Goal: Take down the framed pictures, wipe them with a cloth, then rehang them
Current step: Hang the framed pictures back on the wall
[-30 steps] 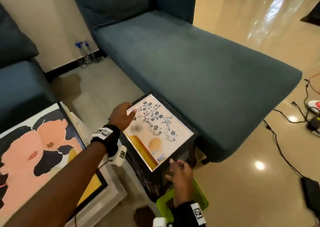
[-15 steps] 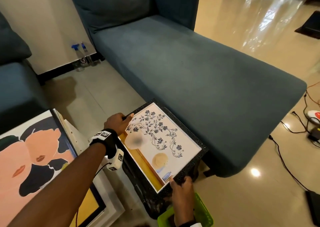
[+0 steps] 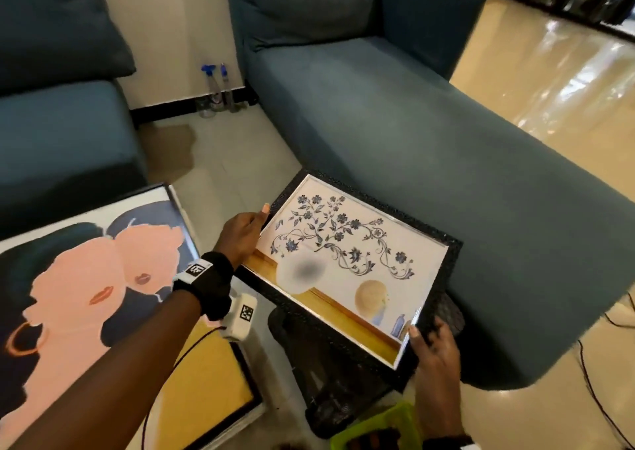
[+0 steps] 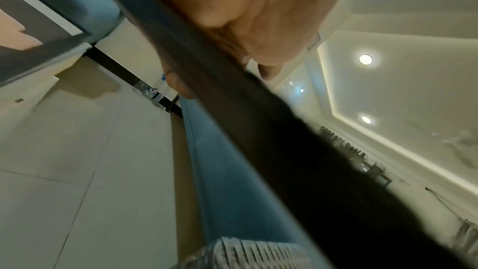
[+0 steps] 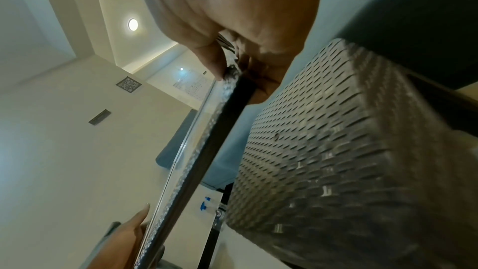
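Observation:
A black-framed picture of blue flowers [image 3: 347,264] is held tilted just above a dark woven stool [image 3: 330,377]. My left hand [image 3: 240,233] grips its far left edge, thumb on top. My right hand [image 3: 433,346] grips its near right corner, thumb on the glass. In the left wrist view my left hand [image 4: 245,28] wraps the dark frame edge [image 4: 232,109]. The right wrist view shows my right hand [image 5: 232,48] pinching the frame edge [image 5: 204,150] beside the woven stool [image 5: 336,150]. A large pink-and-navy framed picture [image 3: 86,295] lies at the left. No cloth is visible.
A teal sofa chaise [image 3: 429,133] runs behind the stool, and a second teal seat [image 3: 58,140] stands at the left. Two spray bottles [image 3: 216,88] stand by the wall. A green basket [image 3: 378,429] sits at the bottom edge. Cables [image 3: 604,381] trail on the floor at right.
Both hands have closed on the flower picture and lifted it off the stool, tilting it. The head view has swung upward, showing more of the sofa.

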